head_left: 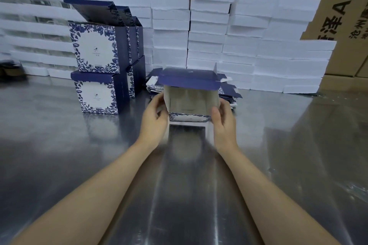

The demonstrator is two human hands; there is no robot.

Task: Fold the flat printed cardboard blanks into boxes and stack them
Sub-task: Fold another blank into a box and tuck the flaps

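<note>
A partly formed blue-and-white floral box (191,101) stands on the steel table (79,155), its open side facing me so the plain brown inside shows. Its dark blue lid flap hangs over the top. My left hand (156,114) grips the box's left wall, and my right hand (223,117) grips its right wall. Behind the box lies a pile of flat printed blanks (229,91). To the left, finished boxes (97,65) stand stacked two high in rows, the top ones with lids raised.
White foam trays (249,45) are stacked in tall columns along the back of the table. More foam trays (29,26) pile up at the far left. Brown shipping cartons (338,6) stand behind them.
</note>
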